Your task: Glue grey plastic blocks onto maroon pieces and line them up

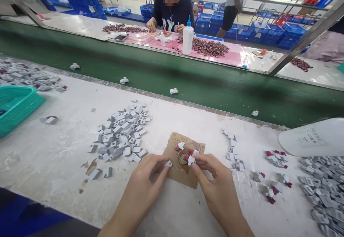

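Observation:
My left hand (150, 174) pinches a small grey plastic block (168, 163) at the left edge of a piece of brown cardboard (174, 179). My right hand (212, 174) holds a small white-and-maroon plastic part (191, 160) between thumb and fingers, over the cardboard. Beneath that part sits a small round cap or dish (182, 157) with a greenish middle. Another white-and-maroon part (180, 145) lies on the cardboard behind it, and one more (192, 151) is partly covered by my right fingers. A heap of loose grey blocks (120, 133) lies left of the cardboard.
A green conveyor belt (150, 74) with several small parts crosses behind the table. A teal basket (21, 108) stands at left, a white tub (311, 136) at right beside a grey-part pile (325, 190). Across the belt, a person (172, 11) works near a glue bottle (187, 38).

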Motion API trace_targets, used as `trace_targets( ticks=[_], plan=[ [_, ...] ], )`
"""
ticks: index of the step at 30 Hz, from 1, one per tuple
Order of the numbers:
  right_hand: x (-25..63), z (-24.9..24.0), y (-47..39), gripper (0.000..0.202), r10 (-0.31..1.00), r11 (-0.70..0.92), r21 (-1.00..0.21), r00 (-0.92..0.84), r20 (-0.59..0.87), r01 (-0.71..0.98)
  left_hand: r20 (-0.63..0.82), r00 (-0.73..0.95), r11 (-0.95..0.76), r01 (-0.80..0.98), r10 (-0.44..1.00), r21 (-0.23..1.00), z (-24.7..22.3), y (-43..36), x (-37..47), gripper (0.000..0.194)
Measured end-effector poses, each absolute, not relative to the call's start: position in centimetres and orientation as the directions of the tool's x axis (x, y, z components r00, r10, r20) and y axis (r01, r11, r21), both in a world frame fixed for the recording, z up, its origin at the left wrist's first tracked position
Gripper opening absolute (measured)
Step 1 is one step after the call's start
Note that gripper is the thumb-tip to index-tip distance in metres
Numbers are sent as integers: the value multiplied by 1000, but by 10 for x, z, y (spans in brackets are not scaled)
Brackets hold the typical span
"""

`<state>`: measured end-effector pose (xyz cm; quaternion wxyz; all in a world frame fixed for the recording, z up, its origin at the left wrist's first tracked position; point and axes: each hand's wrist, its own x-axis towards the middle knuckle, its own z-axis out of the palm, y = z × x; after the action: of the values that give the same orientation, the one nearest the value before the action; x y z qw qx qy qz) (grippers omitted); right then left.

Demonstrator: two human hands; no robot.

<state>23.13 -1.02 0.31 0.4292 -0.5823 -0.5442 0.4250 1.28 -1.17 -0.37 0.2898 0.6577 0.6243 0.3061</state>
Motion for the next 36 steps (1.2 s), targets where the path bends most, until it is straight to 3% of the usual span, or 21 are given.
trace_targets(
  ticks=[5, 19, 23, 28, 36],
  plan=[
    [232, 9, -4, 21, 997, 80, -911, -43, 69, 405, -65, 98, -19, 675, 993, 738, -1, -5, 12, 19],
    [231, 9, -7, 18, 1000, 26, -930, -19, 20, 368, -161, 178, 5, 656, 971, 755, 6, -6, 10, 14],
    [234, 20, -5, 14, 993, -116, -981, 26, -113, 154, -201, 156, 78, 569, 967, 819, 21, 5, 9, 13],
    [239, 31, 4, 22, 962, -272, -937, -58, -266, -218, -262, 164, 230, 188, 951, 955, 44, 22, 18, 24],
    [238, 28, 5, 22, 960, -277, -900, -67, -270, -338, -238, 209, 251, -37, 949, 967, 43, 28, 45, 16]
  ],
)
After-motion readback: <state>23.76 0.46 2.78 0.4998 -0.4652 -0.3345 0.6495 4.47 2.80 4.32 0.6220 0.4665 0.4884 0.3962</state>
